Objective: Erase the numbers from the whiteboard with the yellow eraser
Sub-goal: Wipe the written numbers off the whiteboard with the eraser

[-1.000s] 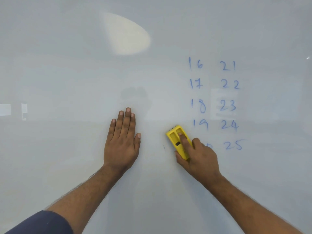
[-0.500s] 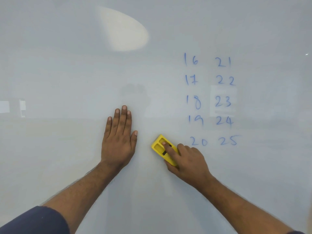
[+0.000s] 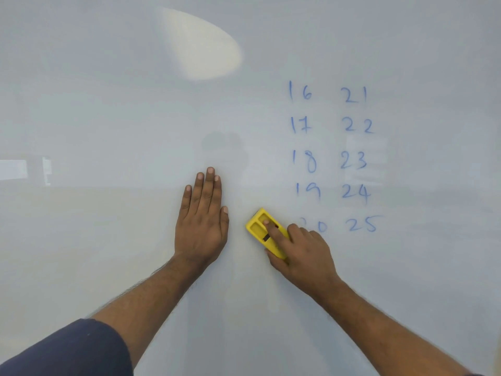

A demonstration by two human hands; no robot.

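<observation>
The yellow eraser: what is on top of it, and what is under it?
The right hand holds the yellow eraser, its index finger along the top. Under it is the whiteboard; any ink beneath is hidden.

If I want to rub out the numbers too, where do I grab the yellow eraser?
Grab the yellow eraser by its two long edges, coming from its lower right end, as the right hand does. It lies flat on the whiteboard, tilted with one end up and left, so its long sides are free to pinch. A fingertip pressed on the ridged top likely helps it wipe firmly.
</observation>
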